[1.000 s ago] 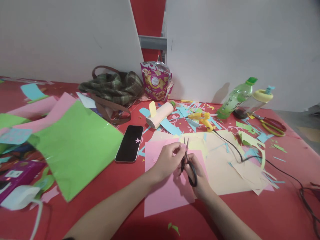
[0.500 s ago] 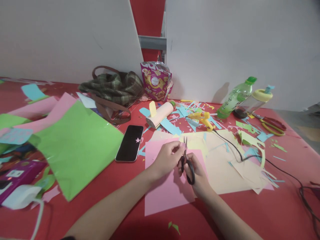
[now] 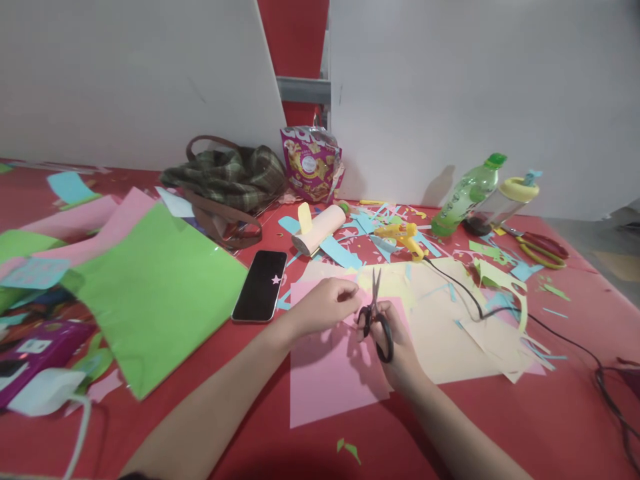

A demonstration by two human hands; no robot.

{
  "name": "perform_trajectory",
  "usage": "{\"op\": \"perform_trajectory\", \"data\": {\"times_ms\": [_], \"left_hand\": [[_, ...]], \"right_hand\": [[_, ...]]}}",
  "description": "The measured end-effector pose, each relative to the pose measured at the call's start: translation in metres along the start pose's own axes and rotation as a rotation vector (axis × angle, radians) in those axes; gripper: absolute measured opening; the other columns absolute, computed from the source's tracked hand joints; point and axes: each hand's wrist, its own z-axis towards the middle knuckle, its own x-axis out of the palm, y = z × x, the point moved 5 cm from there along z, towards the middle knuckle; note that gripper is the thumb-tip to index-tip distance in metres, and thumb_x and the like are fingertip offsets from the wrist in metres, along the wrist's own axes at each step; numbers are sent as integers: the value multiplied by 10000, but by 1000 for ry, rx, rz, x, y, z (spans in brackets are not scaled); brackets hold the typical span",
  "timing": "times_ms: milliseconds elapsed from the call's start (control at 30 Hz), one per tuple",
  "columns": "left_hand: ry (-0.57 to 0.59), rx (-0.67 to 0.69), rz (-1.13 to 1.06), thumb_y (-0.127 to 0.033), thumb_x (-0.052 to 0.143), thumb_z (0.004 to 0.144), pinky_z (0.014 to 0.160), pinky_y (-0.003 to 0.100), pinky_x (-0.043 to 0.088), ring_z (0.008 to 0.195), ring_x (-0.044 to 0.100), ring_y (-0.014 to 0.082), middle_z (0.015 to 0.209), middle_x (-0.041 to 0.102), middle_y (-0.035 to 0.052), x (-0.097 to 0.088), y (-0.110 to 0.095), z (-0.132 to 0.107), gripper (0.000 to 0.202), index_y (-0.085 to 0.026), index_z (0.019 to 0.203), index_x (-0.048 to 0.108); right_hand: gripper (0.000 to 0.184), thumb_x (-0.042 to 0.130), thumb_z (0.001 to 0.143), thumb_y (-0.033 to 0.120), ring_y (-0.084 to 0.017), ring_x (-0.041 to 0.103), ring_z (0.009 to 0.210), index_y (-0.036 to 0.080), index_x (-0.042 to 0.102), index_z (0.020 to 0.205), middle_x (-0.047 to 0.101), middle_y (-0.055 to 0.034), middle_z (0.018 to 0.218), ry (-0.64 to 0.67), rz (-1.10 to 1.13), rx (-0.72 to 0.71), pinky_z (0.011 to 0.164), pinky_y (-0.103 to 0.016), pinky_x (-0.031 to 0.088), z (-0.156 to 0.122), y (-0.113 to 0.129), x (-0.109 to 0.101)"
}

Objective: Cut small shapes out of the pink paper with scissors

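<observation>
My right hand (image 3: 393, 333) holds a pair of black-handled scissors (image 3: 375, 303), fingers in the loops, blades pointing away from me and spread slightly. Just left of the blades, my left hand (image 3: 327, 305) is closed in a pinch. A small piece of pink paper was at these fingertips a moment earlier; now the fingers mostly hide it. Both hands are above a pink paper sheet (image 3: 330, 393). On the left, a dark phone (image 3: 257, 293) lies with a small pink star (image 3: 276, 279) on its screen.
A cardboard tube (image 3: 323, 230), a yellow glue gun (image 3: 403, 235) and paper scraps lie beyond my hands. Its black cord (image 3: 465, 293) crosses cream paper (image 3: 440, 360). A green bottle (image 3: 467, 197) and red-yellow scissors (image 3: 543, 248) are at right, a green sheet (image 3: 165, 293) at left.
My left hand has drawn back a little to the left, away from the scissors. The scissor blades have spread slightly wider. The view has shifted a little.
</observation>
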Motion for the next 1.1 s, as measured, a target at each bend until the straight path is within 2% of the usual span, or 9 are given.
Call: {"op": "perform_trajectory", "data": {"times_ms": [133,267,367,533,667,767,933,1100], "left_hand": [[159,23,80,-230,394,718,433,184,249,463,317,71,492,341,-45,1,-3,-3,239,-153,492,377],[245,44,146,-280,387,741,408,187,229,425,284,64,480,347,-47,9,-2,-6,281,-154,490,395],[277,73,193,-273,394,744,410,188,237,428,316,67,492,394,-38,13,0,-6,263,-151,514,431],[310,102,264,-230,402,739,412,186,235,444,336,68,506,408,-30,14,0,-5,224,-144,543,468],[368,82,282,-248,400,747,407,183,236,432,313,61,496,376,-36,14,0,-5,236,-135,555,476],[406,55,280,-268,407,746,414,182,248,442,335,63,513,413,-30,15,1,-6,232,-128,589,504],[383,37,275,-301,392,753,451,181,281,490,384,73,553,458,-22,12,1,-5,260,-130,602,516],[300,28,269,-212,399,711,463,175,287,501,390,71,541,436,-36,2,3,-3,181,-141,557,461]], "right_hand": [[246,614,678,240,-119,502,606,230,375,739,505,33,716,-101,46,-16,565,-258,401,1,3,-7],[269,629,640,136,-86,456,537,228,394,732,496,54,696,-140,47,6,479,-205,377,2,5,-8],[292,647,612,116,-68,419,493,227,401,724,493,64,679,-138,36,29,441,-183,353,1,5,-7],[302,647,612,127,-91,457,564,231,394,738,493,50,708,-109,61,62,464,-190,367,-1,4,-5],[317,659,596,144,-95,456,555,237,384,724,494,47,725,-88,72,62,473,-204,378,-1,5,-4],[321,651,591,119,-83,437,518,244,385,720,490,57,730,-78,90,64,488,-213,383,-2,6,-2],[309,616,602,82,-95,444,563,244,384,725,485,57,723,-121,92,41,494,-208,364,-3,6,-4],[290,585,606,53,-84,428,576,236,399,733,496,59,714,-188,57,-16,495,-190,336,0,8,-10]]}}
